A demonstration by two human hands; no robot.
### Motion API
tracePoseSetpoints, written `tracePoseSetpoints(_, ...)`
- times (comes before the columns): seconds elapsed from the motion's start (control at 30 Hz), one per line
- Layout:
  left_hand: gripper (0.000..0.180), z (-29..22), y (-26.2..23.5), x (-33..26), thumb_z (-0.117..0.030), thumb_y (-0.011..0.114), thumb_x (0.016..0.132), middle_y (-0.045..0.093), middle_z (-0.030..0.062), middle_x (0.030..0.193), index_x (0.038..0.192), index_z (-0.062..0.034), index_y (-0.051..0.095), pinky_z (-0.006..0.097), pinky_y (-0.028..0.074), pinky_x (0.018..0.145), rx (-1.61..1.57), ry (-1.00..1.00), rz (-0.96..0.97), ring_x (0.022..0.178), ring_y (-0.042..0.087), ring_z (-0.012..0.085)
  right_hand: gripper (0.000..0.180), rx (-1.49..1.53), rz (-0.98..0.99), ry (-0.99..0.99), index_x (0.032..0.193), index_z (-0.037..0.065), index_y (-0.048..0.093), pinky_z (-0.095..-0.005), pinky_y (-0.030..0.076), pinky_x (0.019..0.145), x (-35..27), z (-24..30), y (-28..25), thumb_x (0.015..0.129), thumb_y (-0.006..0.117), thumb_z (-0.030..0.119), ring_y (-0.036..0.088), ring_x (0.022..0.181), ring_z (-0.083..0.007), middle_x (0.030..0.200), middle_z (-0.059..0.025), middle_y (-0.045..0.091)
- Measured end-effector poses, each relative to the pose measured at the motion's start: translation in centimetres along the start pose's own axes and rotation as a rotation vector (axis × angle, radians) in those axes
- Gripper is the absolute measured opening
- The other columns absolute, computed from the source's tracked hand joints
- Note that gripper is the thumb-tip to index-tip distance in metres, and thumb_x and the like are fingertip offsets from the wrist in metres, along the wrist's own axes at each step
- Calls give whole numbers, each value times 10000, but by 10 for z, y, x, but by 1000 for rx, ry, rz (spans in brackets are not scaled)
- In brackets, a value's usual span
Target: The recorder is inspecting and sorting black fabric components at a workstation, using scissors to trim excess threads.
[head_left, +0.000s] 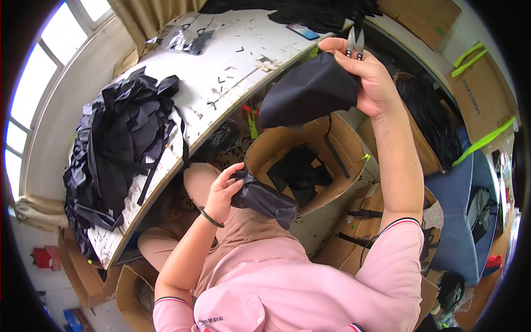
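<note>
Remote notes, head view. A broad, dark navy-black panel of smooth fabric (pixel 307 94) hangs above the boxes at the table's edge; the right hand (pixel 373 74) pinches its upper corner between thumb and forefinger. That same hand carries small silver-bladed snips (pixel 360 44), points upward, blades apart. Lower down, the left hand (pixel 221 191) is partly curled, gripping the end of a narrow, folded dark fabric piece (pixel 268 200) over the lap; I cannot tell how firmly. The two pieces look apart from here.

Risks, as I judge them: the corner pinch is small, so the panel could slip and drop. The bare blades sit close to the fingers and fabric; a careless turn of the wrist might nick either. A long black strap (pixel 338 152) dangling in the brown open-topped cardboard box (pixel 357 160) could snag.

Outward: black cloth (pixel 301 171) lies in that box. On the white, scrap-littered tabletop (pixel 221 44) sit a heap of black fabric pieces (pixel 121 141), a clear plastic packet (pixel 188 39) and a dark phone (pixel 302 31). The table edge stands between lap and heap; the right forearm hides part of the cartons beyond it.
</note>
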State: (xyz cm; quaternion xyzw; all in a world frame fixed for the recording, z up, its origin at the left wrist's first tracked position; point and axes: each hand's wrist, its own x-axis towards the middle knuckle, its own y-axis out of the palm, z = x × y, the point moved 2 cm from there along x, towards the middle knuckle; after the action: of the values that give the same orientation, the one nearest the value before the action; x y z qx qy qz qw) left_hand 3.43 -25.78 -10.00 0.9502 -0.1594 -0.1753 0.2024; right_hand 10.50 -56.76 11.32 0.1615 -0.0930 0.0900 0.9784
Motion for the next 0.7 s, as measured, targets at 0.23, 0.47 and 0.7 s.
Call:
tracePoseSetpoints(0.23, 398, -13, 6, 10, -12, 557, 903, 633, 52, 1097, 1295, -67, 512, 262, 488, 835, 98, 40, 87, 951, 596, 105, 199, -252, 542, 61, 973, 8, 624, -252, 425, 831, 18, 7, 89, 881, 616, 184, 567, 916, -136, 930, -50, 617)
tracePoseSetpoints(0.47, 411, -5, 13, 26, -211, 600, 918, 563, 53, 1245, 1297, -87, 503, 299, 468, 919, -51, 116, 322, 1088, 561, 145, 223, -250, 885, 134, 882, -26, 643, -277, 426, 681, 1, 12, 105, 860, 656, 195, 569, 765, -166, 828, -88, 639)
tracePoseSetpoints(0.7, 441, -23, -11, 32, -246, 593, 925, 579, 18, 1228, 1332, -129, 471, 350, 423, 990, -296, 91, 62, 1117, 552, 170, 119, -248, 1126, 450, 975, -31, 628, -284, 452, 810, -38, -15, 49, 913, 549, 33, 595, 888, -166, 939, -85, 645)
